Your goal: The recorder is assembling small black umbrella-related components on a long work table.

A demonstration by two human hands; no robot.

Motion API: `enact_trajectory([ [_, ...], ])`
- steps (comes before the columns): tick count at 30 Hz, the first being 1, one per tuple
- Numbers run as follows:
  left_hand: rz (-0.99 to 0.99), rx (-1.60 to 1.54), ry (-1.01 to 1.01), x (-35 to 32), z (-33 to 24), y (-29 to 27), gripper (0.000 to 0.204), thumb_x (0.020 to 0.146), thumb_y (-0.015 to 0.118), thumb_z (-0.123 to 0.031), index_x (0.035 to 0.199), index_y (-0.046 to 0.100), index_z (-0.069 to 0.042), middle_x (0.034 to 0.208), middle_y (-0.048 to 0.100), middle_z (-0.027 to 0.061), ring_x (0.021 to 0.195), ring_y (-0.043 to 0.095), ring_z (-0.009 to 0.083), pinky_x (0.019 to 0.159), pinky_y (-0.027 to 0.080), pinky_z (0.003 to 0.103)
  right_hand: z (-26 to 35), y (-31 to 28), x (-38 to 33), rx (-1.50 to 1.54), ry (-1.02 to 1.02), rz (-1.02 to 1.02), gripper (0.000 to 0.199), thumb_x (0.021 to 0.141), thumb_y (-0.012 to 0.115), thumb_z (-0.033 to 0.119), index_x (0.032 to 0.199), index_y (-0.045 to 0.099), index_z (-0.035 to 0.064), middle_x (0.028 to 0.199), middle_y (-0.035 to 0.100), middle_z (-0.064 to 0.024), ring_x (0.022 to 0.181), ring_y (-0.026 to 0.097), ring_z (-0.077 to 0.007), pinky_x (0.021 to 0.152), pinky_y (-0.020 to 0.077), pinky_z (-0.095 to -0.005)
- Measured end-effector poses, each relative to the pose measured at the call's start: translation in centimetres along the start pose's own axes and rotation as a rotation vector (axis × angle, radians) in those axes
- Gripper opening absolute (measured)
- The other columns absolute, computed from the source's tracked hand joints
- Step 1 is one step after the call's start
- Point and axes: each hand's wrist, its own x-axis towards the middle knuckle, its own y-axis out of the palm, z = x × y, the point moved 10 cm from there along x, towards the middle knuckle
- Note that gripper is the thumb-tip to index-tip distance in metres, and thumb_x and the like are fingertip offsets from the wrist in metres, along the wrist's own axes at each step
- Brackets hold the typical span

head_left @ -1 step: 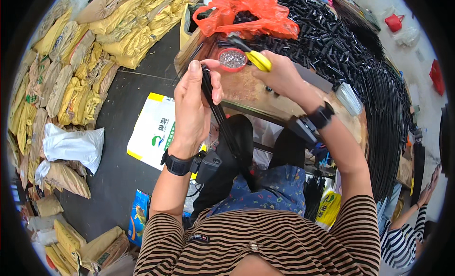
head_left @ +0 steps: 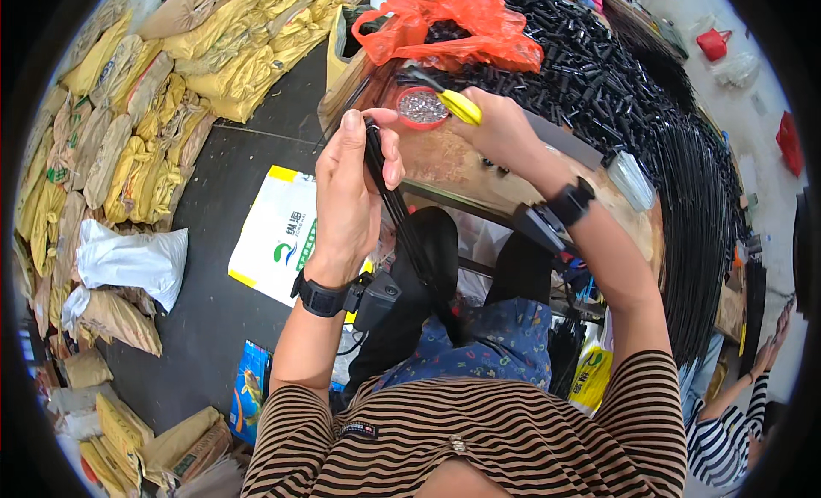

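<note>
My left hand is closed around a bundle of thin black rods; their upper tips show between thumb and fingers, and the bundle slants down across my lap. In my right hand is a yellow-handled tool with a dark head pointing up and left; the head is too blurred to name its kind. That head hovers over or just beyond a round red dish of small shiny metal pieces. The dish sits on the wooden tabletop, just beyond my left fingertips.
Behind the dish lie a crumpled red plastic bag and a heap of short black pieces. Long black rods lie at the right. Yellow sacks are stacked at the far left. Another person's hand shows at the right edge.
My right hand has moved slightly left and up with the yellow-handled tool. My left hand and the rods stay in place.
</note>
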Motion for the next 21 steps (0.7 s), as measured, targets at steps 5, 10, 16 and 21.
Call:
enact_trajectory([
  [5, -0.020, -0.051, -0.002, 0.0, 0.0, -1.4, 0.044, 0.101, 0.039, -0.039, 0.109, 0.054, 0.003, 0.071, 0.050, 0.0011, 0.058, 0.044, 0.0089, 0.056, 0.037, 0.024, 0.4, 3.6, 4.5, -0.197, -0.131, -0.021, 0.023, 0.076, 0.065, 0.014, 0.093, 0.060, 0.0000, 0.077, 0.064, -0.0225, 0.077, 0.063, -0.0393, 0.070, 0.0502, -0.0459],
  [10, -0.017, -0.084, -0.024, 0.4, 0.5, -2.1, 0.044, 0.100, 0.041, -0.040, 0.109, 0.054, 0.002, 0.072, 0.050, 0.0010, 0.059, 0.044, 0.0088, 0.056, 0.037, 0.024, -1.4, 6.3, 6.5, -0.280, -0.067, 0.098, 0.029, 0.076, 0.070, 0.019, 0.099, 0.060, 0.0034, 0.084, 0.065, -0.0210, 0.083, 0.062, -0.0389, 0.072, 0.0486, -0.0453],
  [16, -0.019, -0.121, -0.028, 0.8, 0.7, -2.4, 0.041, 0.101, 0.041, -0.037, 0.107, 0.054, 0.002, 0.074, 0.051, 0.0009, 0.059, 0.045, 0.0059, 0.055, 0.037, 0.022, -1.2, 6.9, 6.9, -0.322, -0.093, 0.118, 0.029, 0.074, 0.070, 0.016, 0.097, 0.061, 0.0020, 0.084, 0.065, -0.0220, 0.081, 0.063, -0.0387, 0.073, 0.0497, -0.0459],
  [21, -0.024, -0.103, -0.050, 1.1, 1.1, -2.5, 0.042, 0.101, 0.041, -0.038, 0.107, 0.054, 0.002, 0.074, 0.051, 0.0007, 0.060, 0.045, 0.0074, 0.056, 0.037, 0.023, -0.8, 6.0, 6.5, -0.206, -0.031, 0.141, 0.027, 0.075, 0.068, 0.015, 0.097, 0.061, 0.0011, 0.083, 0.065, -0.0226, 0.081, 0.063, -0.0390, 0.073, 0.0498, -0.0467],
])
